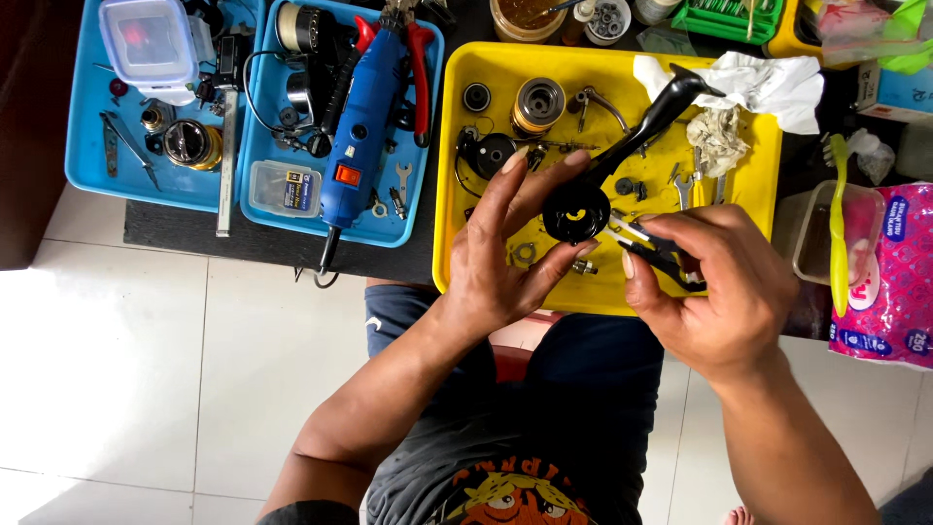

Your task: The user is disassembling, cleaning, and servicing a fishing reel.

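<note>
The black reel body is a glossy part with a round housing at its low end and a long curved stem that rises up and to the right, ending in a flat foot. In the round housing one sees a dark opening with a small metal centre. It is held in the air just above the yellow tray.

The yellow tray stands on the dark worktop and carries many small parts: a dark spool at its upper left area, small wrenches right of the reel body, and crumpled white tissue at its upper right corner. Left of the yellow tray stand two blue trays, and a blue rotary tool lies in the nearer one. Right of the yellow tray, a green toothbrush lies over a clear container. Nothing blocks the view of the round housing; only fingers cover its edges.

The left hand has its grip around the round housing, thumb below and fingers spread above it. The right hand is clenched on black tweezers, whose tips touch the housing from the right.
</note>
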